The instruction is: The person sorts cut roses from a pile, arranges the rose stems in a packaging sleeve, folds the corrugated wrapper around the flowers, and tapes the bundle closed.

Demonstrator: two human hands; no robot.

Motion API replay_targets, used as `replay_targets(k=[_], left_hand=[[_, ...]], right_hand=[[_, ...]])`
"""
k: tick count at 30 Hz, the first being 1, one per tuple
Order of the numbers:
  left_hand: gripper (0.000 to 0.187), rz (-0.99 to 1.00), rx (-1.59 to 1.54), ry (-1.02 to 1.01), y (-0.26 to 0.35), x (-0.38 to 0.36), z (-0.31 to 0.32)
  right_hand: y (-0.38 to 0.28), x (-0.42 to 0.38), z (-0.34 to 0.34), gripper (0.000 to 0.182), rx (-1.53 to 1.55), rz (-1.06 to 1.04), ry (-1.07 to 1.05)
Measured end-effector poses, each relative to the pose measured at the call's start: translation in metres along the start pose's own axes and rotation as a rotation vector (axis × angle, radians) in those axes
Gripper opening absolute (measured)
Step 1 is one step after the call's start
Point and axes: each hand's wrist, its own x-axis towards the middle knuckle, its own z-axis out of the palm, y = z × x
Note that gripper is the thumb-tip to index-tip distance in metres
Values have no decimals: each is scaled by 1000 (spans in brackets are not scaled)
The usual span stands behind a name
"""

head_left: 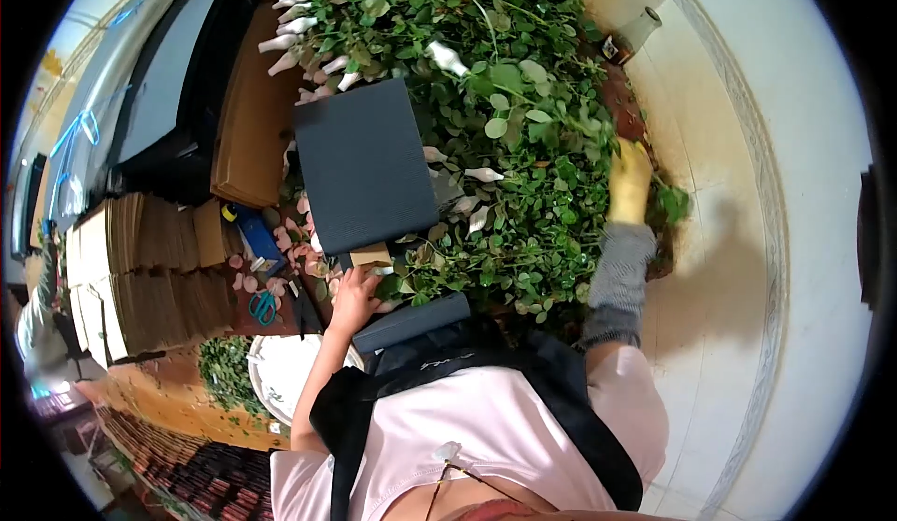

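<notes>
My right hand (631, 183), in a yellow glove with a grey knitted sleeve, is closed round a long rose stem at the right edge of the leafy pile. The stem's leaves (537, 100) reach up and left toward a bud in a white sleeve (447, 58), and more leaves hang past the glove. My bare left hand (357, 299) rests at the table's near side, fingers apart, beside a small piece of cardboard (371, 255) and a white-sleeved bud (381, 271). Just beyond lies a dark, textured board (366, 166). Cut rose stems (533, 213) cover the table.
Stacked brown cardboard (154, 259) stands at left, near blue-handled scissors (263, 308) and loose pink petals (297, 241). A white bucket (290, 371) is below. Dark panels (177, 82) lean at upper left. A glass bottle (637, 33) is by the right wall.
</notes>
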Motion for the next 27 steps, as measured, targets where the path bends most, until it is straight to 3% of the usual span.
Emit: replay_targets(k=[2,4,6,7,8,10,12,17,20,21,22,24,25,26,27], left_hand=[[47,11,-12,31,-2,0,2],[56,-34,-34,12,-4,0,4],[52,-143,-65,8,-1,1,4],[51,-130,-72,32,-5,-1,7],[49,-114,-77,52,-11,-6,13],[56,-228,41,-157,-17,-3,17],[58,-69,-65,41,-7,1,9],[57,4,183,8,8,7,-10],[56,53,271,22,11,14,-15],[57,77,315,44,4,14,-7],[59,41,263,2,3,14,-8],[61,-43,211,-83,2,14,-10],[60,-45,187,-54,1,14,-8],[60,-65,197,-52,1,14,-5],[60,-56,190,-49,-1,14,-3]], right_hand=[[-12,-19,-30,32,168,173,-183],[-64,-26,-64,29,306,298,-363],[-65,-66,-41,31,345,109,-515],[-74,-86,-23,33,406,132,-625],[-93,-102,-14,34,345,73,-650],[-105,-145,19,31,213,-11,-679],[-101,-187,48,29,70,1,-749],[-121,-195,47,28,-62,17,-493],[-125,-219,71,29,-76,136,-632],[-113,-209,74,31,-7,106,-753],[-107,-187,69,38,46,201,-1005],[-96,-143,46,48,247,336,-1262],[-92,-119,44,57,194,349,-1428],[-104,-77,21,58,224,332,-1486],[-108,-62,23,55,282,271,-1323]])
